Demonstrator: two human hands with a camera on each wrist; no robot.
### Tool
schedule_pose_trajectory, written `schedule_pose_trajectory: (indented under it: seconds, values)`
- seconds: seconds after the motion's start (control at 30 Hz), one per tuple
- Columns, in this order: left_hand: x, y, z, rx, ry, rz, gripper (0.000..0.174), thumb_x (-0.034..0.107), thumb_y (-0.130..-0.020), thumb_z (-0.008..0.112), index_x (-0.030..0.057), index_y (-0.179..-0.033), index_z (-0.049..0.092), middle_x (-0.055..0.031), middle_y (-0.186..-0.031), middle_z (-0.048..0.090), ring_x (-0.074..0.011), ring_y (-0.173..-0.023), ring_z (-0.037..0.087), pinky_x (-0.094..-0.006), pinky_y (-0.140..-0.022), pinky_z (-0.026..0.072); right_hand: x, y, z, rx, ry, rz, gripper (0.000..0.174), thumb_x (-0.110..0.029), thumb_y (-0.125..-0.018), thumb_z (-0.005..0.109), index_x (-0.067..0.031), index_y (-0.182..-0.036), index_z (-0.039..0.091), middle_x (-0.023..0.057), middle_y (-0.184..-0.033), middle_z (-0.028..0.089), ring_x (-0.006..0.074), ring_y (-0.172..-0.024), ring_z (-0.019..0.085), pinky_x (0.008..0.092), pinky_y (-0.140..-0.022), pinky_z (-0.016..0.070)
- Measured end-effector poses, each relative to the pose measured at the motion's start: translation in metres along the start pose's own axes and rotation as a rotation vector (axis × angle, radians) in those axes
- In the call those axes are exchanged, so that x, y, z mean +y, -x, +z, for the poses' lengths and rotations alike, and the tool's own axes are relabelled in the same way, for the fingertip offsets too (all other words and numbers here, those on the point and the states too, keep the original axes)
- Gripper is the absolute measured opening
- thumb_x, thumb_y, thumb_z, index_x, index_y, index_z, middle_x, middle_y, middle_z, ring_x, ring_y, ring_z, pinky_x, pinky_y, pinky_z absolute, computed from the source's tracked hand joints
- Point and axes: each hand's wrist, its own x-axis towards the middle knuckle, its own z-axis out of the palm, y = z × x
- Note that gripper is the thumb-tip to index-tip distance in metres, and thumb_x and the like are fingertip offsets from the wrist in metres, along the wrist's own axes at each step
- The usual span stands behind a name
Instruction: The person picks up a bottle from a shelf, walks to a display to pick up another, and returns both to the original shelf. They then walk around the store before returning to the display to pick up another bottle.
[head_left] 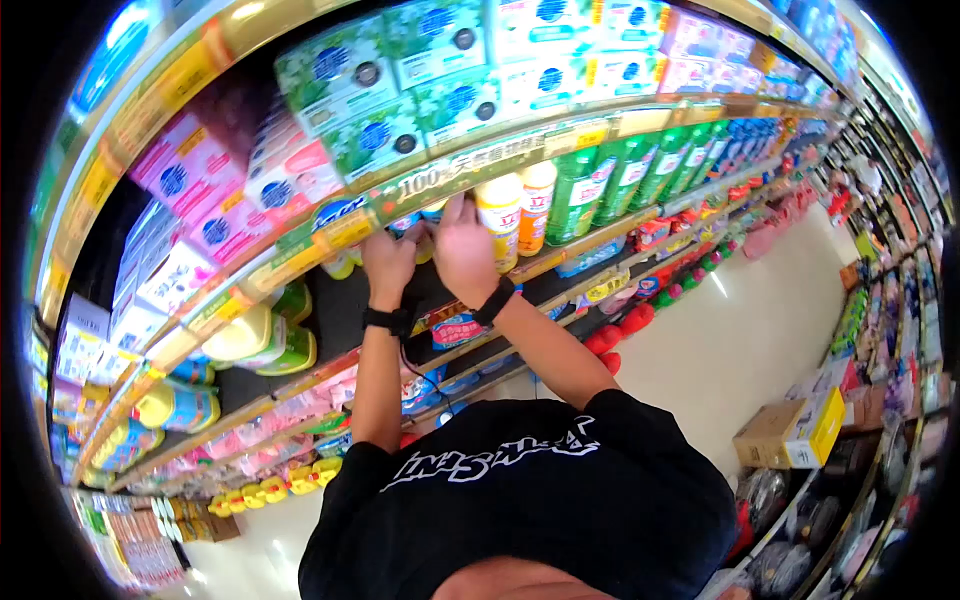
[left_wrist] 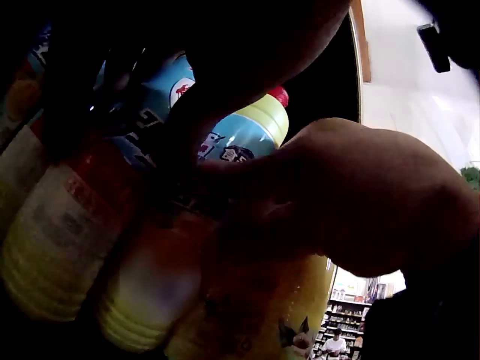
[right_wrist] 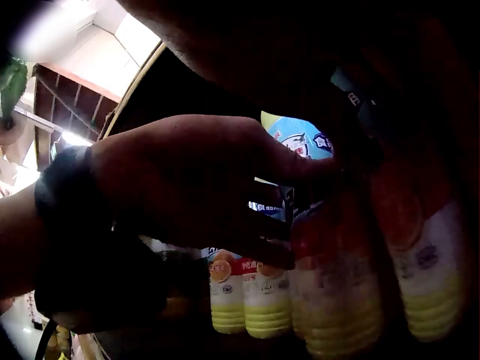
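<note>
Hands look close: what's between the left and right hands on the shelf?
A blue-labelled bottle, in the narrow gap between left hand and right hand, head view.

A pale glossy floor (head_left: 740, 340) runs between long, fully stocked shelves (head_left: 470, 165) under bright light; cardboard boxes (head_left: 790, 432) sit at its edge.

Green shelf-edge strip (head_left: 450, 172) reads "100%", Chinese characters trailing after it. Labels on the yellow bottles (head_left: 500, 215) are too small to read. The black T-shirt (head_left: 520, 500) has white lettering, upside down and illegible.
</note>
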Motion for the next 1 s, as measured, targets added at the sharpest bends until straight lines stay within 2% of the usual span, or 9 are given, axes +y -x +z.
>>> schedule_pose_trajectory:
  seconds: [0.03,0.07,0.17,0.2,0.43,0.8,0.9,0.93,1.0]
  values:
    - [0.002,-0.001,0.002,0.047,-0.012,0.104,0.054,0.032,-0.082,0.077,-0.0050,-0.118,0.061,-0.0295,-0.116,0.066,-0.0473,-0.112,0.059,-0.0483,-0.096,0.0443,-0.006,-0.002,-0.006,0.016,0.087,-0.012,0.055,-0.015,-0.087,0.065,0.0147,-0.129,0.044,0.0270,-0.082,0.062,0.0424,-0.068,0.064,0.0469,-0.058,0.0524]
    - [0.004,0.001,-0.001,-0.050,-0.040,0.013,0.057,0.031,-0.082,0.077,-0.0040,-0.124,0.059,-0.0282,-0.121,0.064,-0.0451,-0.115,0.057,-0.0471,-0.100,0.0421,0.006,0.002,0.005,-0.052,0.129,-0.083,0.053,-0.013,-0.083,0.065,0.0150,-0.123,0.046,0.0261,-0.082,0.063,0.0388,-0.067,0.066,0.0438,-0.056,0.0532]
    - [0.001,0.002,0.008,0.032,-0.003,0.173,0.060,0.026,-0.084,0.075,-0.0049,-0.132,0.055,-0.0282,-0.136,0.055,-0.0461,-0.128,0.047,-0.0501,-0.111,0.0299,0.002,-0.004,0.010,-0.082,0.350,-0.004,0.029,-0.009,-0.080,0.062,0.0069,-0.102,0.051,0.0218,-0.075,0.064,0.0320,-0.059,0.067,0.0403,-0.049,0.0529]
    - [0.004,0.002,0.014,0.149,-0.030,0.244,0.061,0.024,-0.084,0.076,-0.0065,-0.131,0.054,-0.0287,-0.135,0.055,-0.0460,-0.126,0.048,-0.0502,-0.110,0.0314,0.001,-0.005,0.016,-0.052,0.389,0.032,0.025,-0.009,-0.082,0.060,0.0060,-0.100,0.051,0.0201,-0.072,0.065,0.0309,-0.057,0.067,0.0396,-0.048,0.0530]
    - [0.023,0.005,0.013,0.162,-0.078,0.205,0.060,0.020,-0.085,0.077,-0.0075,-0.132,0.052,-0.0310,-0.136,0.053,-0.0489,-0.125,0.047,-0.0526,-0.107,0.0334,-0.006,0.003,0.016,-0.177,0.232,0.171,0.018,-0.010,-0.086,0.060,0.0036,-0.093,0.051,0.0195,-0.066,0.065,0.0317,-0.058,0.069,0.0397,-0.049,0.0549]
    - [0.031,0.006,0.008,0.098,-0.035,0.173,0.056,0.025,-0.085,0.078,-0.0085,-0.124,0.057,-0.0286,-0.124,0.061,-0.0464,-0.114,0.055,-0.0512,-0.100,0.0402,0.003,0.026,0.021,-0.321,0.055,0.194,0.027,-0.012,-0.092,0.055,0.0065,-0.110,0.045,0.0271,-0.077,0.063,0.0390,-0.061,0.067,0.0446,-0.050,0.0541]
    - [0.017,0.003,0.015,0.092,0.102,0.182,0.058,0.028,-0.085,0.079,-0.0092,-0.123,0.056,-0.0283,-0.121,0.062,-0.0440,-0.112,0.057,-0.0497,-0.098,0.0414,-0.008,0.038,0.012,-0.204,0.030,0.204,0.045,-0.006,-0.087,0.058,0.0096,-0.124,0.039,0.0346,-0.093,0.060,0.0439,-0.065,0.066,0.0482,-0.053,0.0531]
    - [0.010,0.002,0.019,0.095,0.153,0.187,0.058,0.029,-0.085,0.080,-0.0095,-0.123,0.056,-0.0280,-0.120,0.062,-0.0430,-0.111,0.057,-0.0491,-0.097,0.0418,-0.005,0.043,0.011,-0.305,-0.048,0.198,0.062,-0.001,-0.081,0.060,0.0101,-0.134,0.031,0.0388,-0.106,0.055,0.0485,-0.073,0.064,0.0520,-0.060,0.0531]
    - [0.000,-0.001,0.020,0.033,0.175,0.153,0.057,0.024,-0.084,0.082,-0.0096,-0.122,0.054,-0.0207,-0.116,0.063,-0.0281,-0.104,0.061,-0.0393,-0.090,0.0484,-0.009,0.054,0.004,-0.362,-0.075,0.198,0.067,0.000,-0.078,0.061,0.0100,-0.136,0.028,0.0385,-0.108,0.055,0.0496,-0.078,0.063,0.0537,-0.064,0.0527]
